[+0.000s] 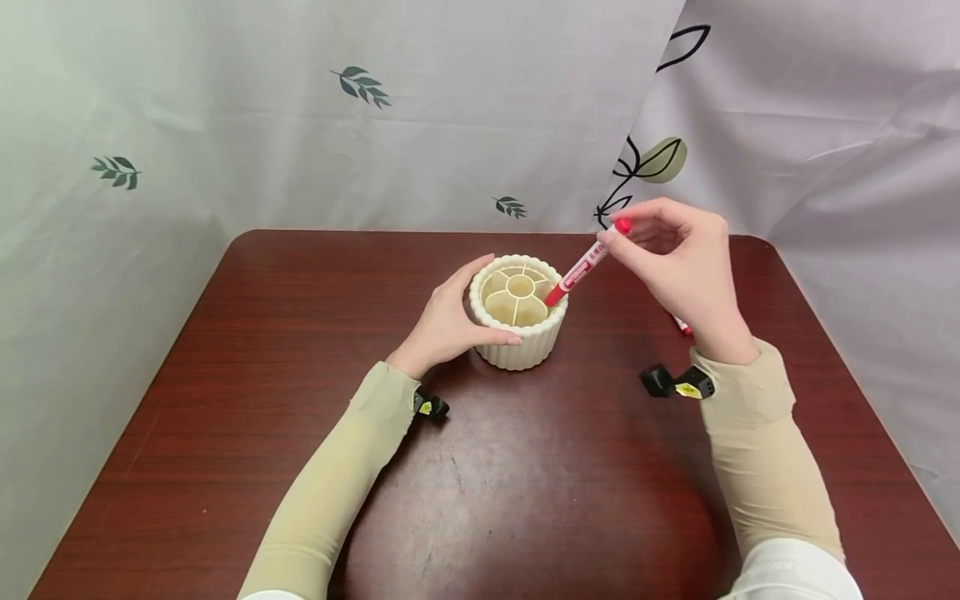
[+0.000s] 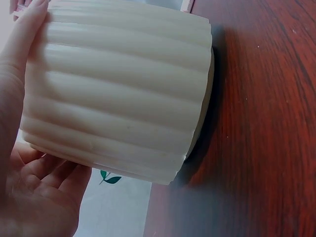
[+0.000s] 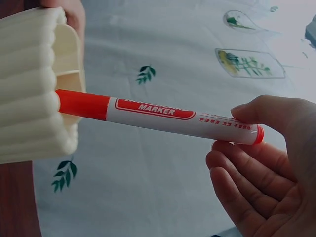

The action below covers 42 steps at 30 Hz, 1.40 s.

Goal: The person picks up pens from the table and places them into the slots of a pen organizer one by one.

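Observation:
A cream ribbed pen holder [image 1: 517,346] with a scalloped rim and several inner compartments stands upright on the table. My left hand [image 1: 444,321] grips it from the left, thumb across the near side and fingers round the far side; the left wrist view shows the ribbed wall of the pen holder [image 2: 118,89] close up. With thumb and fingertips, my right hand [image 1: 686,262] pinches a red and white whiteboard marker [image 1: 585,268] by its rear end. The marker slants down to the left, its red cap just inside the holder's right rim, as the right wrist view of the marker [image 3: 158,116] shows.
Another red and white marker [image 1: 682,325] lies on the dark red wooden table [image 1: 300,375], mostly hidden behind the right wrist. Black wrist cameras [image 1: 433,407] sit on both sleeves. A pale curtain with leaf prints [image 1: 420,150] hangs right behind the table's far edge.

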Available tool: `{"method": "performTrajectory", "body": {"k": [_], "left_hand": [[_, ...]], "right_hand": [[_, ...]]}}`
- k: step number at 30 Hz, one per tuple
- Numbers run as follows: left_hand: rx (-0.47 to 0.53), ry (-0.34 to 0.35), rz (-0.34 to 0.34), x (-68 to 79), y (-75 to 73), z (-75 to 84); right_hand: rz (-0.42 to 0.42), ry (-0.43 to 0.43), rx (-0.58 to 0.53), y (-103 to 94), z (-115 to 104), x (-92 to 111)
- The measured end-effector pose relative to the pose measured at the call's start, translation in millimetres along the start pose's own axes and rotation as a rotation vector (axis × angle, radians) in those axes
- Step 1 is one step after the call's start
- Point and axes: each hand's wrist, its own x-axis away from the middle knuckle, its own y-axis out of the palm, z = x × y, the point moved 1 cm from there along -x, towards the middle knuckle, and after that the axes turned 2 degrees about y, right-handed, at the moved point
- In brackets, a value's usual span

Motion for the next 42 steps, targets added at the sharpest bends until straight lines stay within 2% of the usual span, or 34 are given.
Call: {"method": "performTrajectory", "body": {"k": [4,7,11,14,23,35,42], "left_hand": [[-0.003,0.001,0.001,-0.3,0.1,-0.8],[-0.004,-0.001,-0.001,-0.1,0.3,-0.4],[-0.001,-0.008,-0.005,0.1,0.7,0.6],[0.001,-0.012,-0.005,0.1,0.9,0.9],[-0.004,0.002,-0.005,-1.1,0.7,0.7],[-0.016,0.004,-0.016,0.8,-2.5,1.2],[-0.093,0.034,-0.025,8.5,-9.7,3.8]], "right_hand": [[-0.050,0.014,0.033,9.0,4.1,-2.0],[-0.090,0.014,0.065,17.4,-1.8,-0.4],[-0.148,0.005,0.123,27.2,7.7,-0.7],[-0.194,-0.005,0.148,32.7,24.1,-2.9],[-0.271,-0.042,0.167,45.8,33.4,-1.6],[-0.293,-0.026,0.190,50.2,41.3,1.9],[-0.249,0.016,0.166,36.7,43.7,5.7]]}}
